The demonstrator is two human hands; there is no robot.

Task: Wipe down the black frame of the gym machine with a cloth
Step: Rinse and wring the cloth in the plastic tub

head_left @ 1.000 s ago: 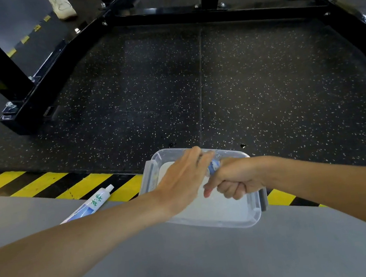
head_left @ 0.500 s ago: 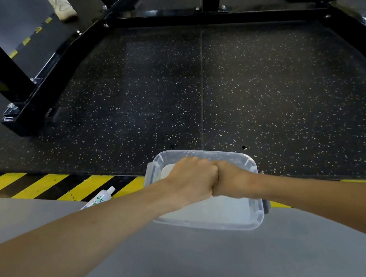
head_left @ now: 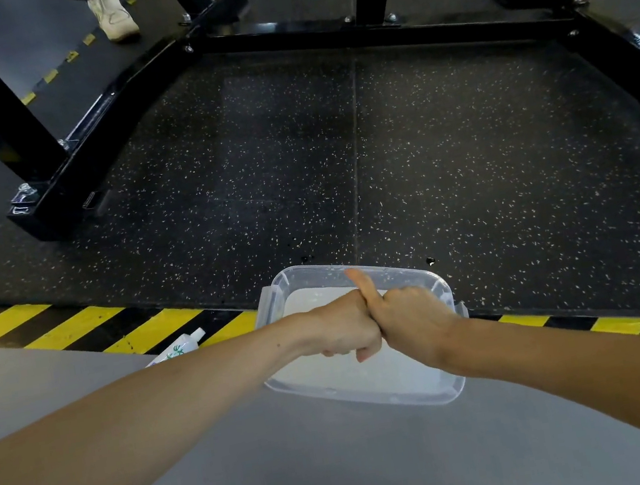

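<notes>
Over a clear plastic container (head_left: 306, 271) with whitish liquid in it, the person's two hands meet, knuckles touching. The left hand (head_left: 345, 330) is a closed fist, fingers curled under. The right hand (head_left: 414, 319) is also curled, its thumb (head_left: 363, 290) sticking up against the left fist. Whether either hand grips anything cannot be told; no cloth shows. The black frame (head_left: 443, 27) lies well apart from the hands: its back beam runs across at 12 o'clock, one side beam sits at 10 o'clock and the other at 2 o'clock, enclosing a speckled rubber mat (head_left: 338, 155). A small tube (head_left: 181, 344) lies at 9 o'clock, just beside the container, on the yellow-and-black stripe (head_left: 72, 327). A white shoe (head_left: 113, 17) stands far off at 11 o'clock.
</notes>
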